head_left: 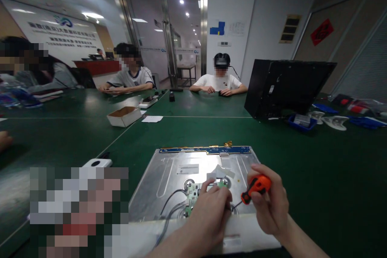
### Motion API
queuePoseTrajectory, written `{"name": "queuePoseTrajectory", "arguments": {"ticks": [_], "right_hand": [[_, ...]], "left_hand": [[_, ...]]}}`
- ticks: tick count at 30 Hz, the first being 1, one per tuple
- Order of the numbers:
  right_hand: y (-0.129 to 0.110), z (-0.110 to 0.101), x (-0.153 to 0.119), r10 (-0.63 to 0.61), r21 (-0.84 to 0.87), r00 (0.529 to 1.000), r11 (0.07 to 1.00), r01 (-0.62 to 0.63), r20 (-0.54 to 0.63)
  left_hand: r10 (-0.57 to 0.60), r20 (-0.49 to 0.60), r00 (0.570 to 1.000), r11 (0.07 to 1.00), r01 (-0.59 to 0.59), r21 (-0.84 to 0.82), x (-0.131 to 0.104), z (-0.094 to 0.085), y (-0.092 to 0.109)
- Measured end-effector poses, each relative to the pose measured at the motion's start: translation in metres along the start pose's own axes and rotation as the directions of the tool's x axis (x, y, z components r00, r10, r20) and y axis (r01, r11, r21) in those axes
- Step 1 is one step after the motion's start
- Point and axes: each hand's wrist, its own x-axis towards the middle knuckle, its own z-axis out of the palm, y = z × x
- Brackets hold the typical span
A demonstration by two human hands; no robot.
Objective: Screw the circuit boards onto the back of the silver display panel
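Observation:
A flat silver metal panel [169,169] lies in front of me, with a blue circuit strip [193,150] along its far edge. Near its close edge sits a green circuit board [191,193], wired with grey cables [174,209]. My left hand [211,205] rests over this board, fingers bent and pressed down on it, covering much of it. In my right hand [273,205] is an orange and black screwdriver [260,185], gripped by the handle. Its shaft slants down left to the board's right corner, beside my left fingers; the tip is hidden.
A white open box [124,117] and a paper slip [152,119] lie on the green table [199,129]. A black monitor-like housing [290,88] stands right, near a blue tray [302,122]. Several people sit around the table. The lower left is pixelated.

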Motion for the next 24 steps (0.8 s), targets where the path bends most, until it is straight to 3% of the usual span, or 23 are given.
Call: {"name": "queuePoseTrajectory", "arguments": {"ticks": [4,18,24], "right_hand": [[-0.002,0.005,0.007,-0.054,-0.081,0.996,0.995,0.060,0.074],[0.004,0.011,0.003,-0.034,-0.087,0.984,0.995,0.050,0.177],[0.004,0.010,0.002,-0.035,-0.105,0.987,0.993,0.052,0.156]], "left_hand": [[-0.006,0.004,1.000,1.000,0.006,0.015,-0.001,0.001,0.000],[0.016,0.060,0.998,1.000,-0.017,0.017,-0.001,0.003,-0.004],[0.024,0.104,0.994,0.999,-0.029,0.043,0.000,0.001,-0.003]]}}
